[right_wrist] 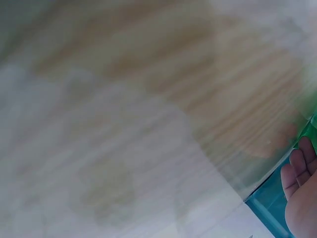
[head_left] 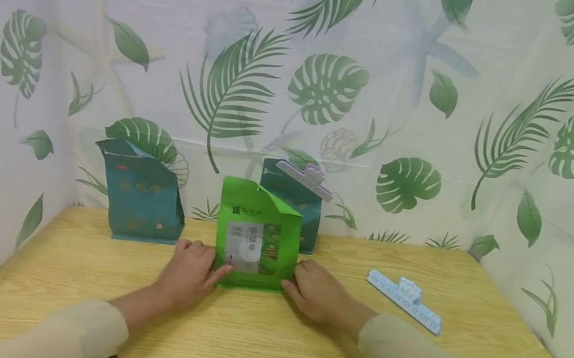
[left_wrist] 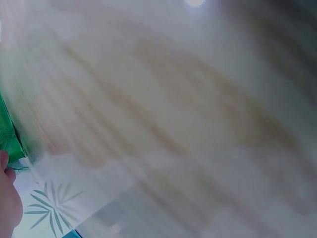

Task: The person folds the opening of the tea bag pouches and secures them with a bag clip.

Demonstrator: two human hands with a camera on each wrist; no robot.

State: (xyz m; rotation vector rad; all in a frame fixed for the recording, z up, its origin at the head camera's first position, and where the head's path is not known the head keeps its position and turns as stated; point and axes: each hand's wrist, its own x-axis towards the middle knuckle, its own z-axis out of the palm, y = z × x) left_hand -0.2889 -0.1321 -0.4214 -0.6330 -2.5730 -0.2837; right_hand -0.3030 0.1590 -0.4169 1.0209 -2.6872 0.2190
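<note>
A bright green tea pouch (head_left: 286, 241) stands upright in the middle of the table, its top corner folded over at the right. My left hand (head_left: 189, 273) grips its lower left side, thumb across the front. At the lower right side my right hand (head_left: 320, 292) holds it, thumb towards the front and the other fingers partly hidden. In the left wrist view, a bit of the green pouch (left_wrist: 10, 136) meets part of my hand (left_wrist: 7, 198). The right wrist view has my curled fingers (right_wrist: 297, 163) at its right edge, by a strip of green.
Behind the green pouch stands a teal pouch (head_left: 311, 220) with a pale purple sealing clip (head_left: 306, 177) across its top. Another teal pouch (head_left: 142, 197), its top slanted, stands at the back left. A light blue sealing clip (head_left: 405, 299) lies on the wooden table (head_left: 251, 347) at right.
</note>
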